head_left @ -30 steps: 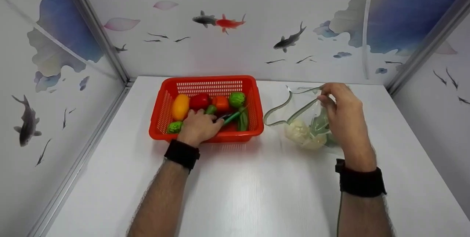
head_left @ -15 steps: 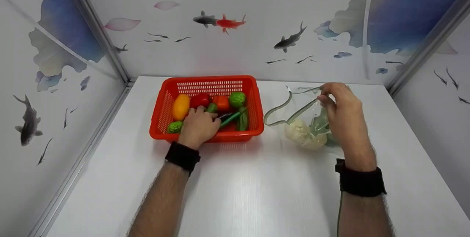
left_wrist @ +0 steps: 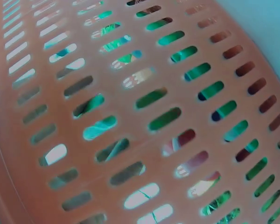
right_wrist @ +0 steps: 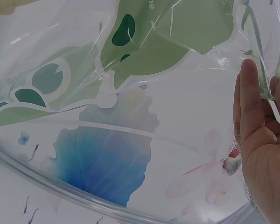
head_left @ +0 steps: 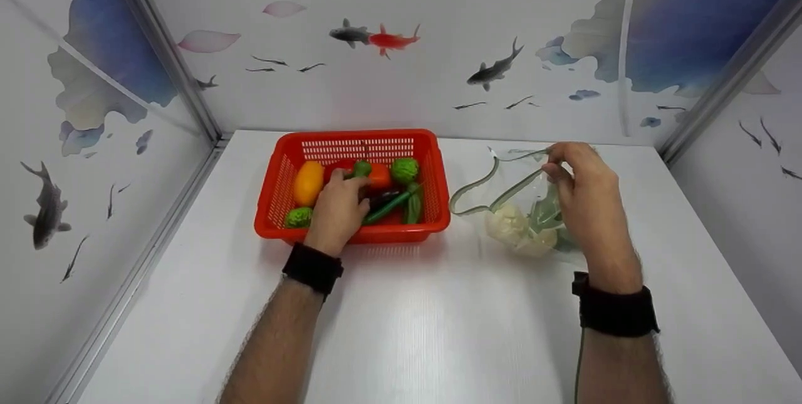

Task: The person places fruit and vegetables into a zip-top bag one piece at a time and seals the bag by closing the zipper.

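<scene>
My left hand (head_left: 338, 210) reaches over the front rim of the red plastic basket (head_left: 269, 225) and grips a green vegetable with a rounded end (head_left: 362, 169). Most of that vegetable is hidden behind the fingers. Around it lie a yellow mango-like piece (head_left: 309, 183), an orange bell pepper (head_left: 380, 176), a dark eggplant (head_left: 383, 200) and a long green chili (head_left: 390, 207). To the right, my right hand (head_left: 583, 194) pinches the rim of a clear zip bag (head_left: 473, 186), its mouth held open. A cauliflower (head_left: 509, 223) shows inside. The right wrist view shows the bag's green print (right_wrist: 149, 37).
A bumpy green vegetable (head_left: 298, 217) lies in the basket's near left corner, another (head_left: 405, 170) at its far right. Slotted basket wall (left_wrist: 144, 107) fills the left wrist view. Printed white panels (head_left: 401, 91) enclose the white table (head_left: 426, 329) at the back and sides.
The left hand's fingers have closed round the green vegetable and lifted its rounded end up and towards the basket's back. The right hand and bag hold still.
</scene>
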`<state>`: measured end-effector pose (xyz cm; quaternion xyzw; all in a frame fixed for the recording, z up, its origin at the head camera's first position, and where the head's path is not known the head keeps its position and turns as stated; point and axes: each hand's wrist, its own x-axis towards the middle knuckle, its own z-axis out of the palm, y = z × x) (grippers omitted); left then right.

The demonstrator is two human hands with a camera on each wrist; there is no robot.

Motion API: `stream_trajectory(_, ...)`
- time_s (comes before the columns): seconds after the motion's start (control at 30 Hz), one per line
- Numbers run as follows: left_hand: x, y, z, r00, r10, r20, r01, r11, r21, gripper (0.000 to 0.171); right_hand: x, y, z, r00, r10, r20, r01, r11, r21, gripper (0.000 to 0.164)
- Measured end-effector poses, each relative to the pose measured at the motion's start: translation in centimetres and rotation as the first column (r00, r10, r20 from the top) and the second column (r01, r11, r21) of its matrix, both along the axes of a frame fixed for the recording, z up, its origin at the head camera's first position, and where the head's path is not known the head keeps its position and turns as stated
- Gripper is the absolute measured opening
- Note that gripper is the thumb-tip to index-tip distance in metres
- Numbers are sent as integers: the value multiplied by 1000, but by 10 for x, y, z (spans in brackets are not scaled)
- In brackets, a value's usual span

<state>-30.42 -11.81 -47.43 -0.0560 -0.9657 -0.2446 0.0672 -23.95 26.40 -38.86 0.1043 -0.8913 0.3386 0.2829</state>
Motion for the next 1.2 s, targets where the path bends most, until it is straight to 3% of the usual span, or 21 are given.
stream_trajectory(0.33,-1,3,2,994,-6,-112,11,999,37,43,0,0,1,1000,1,-6,-1,1000,4,11)
stream_trajectory(0.7,0,12,11,990,-31,-137,50,990,131,57,-1,2,-2,1000,4,-10,-4,1000,8,12)
stream_trajectory(1.0,2,15,15,977,-73,-198,115,970,212,76,1,1,0,1000,3,3,-3,1000,1,11)
stream_trajectory(1.2,4,21,23,977,-59,-204,118,951,286,79,0,1,1,1000,4,6,-4,1000,-2,10)
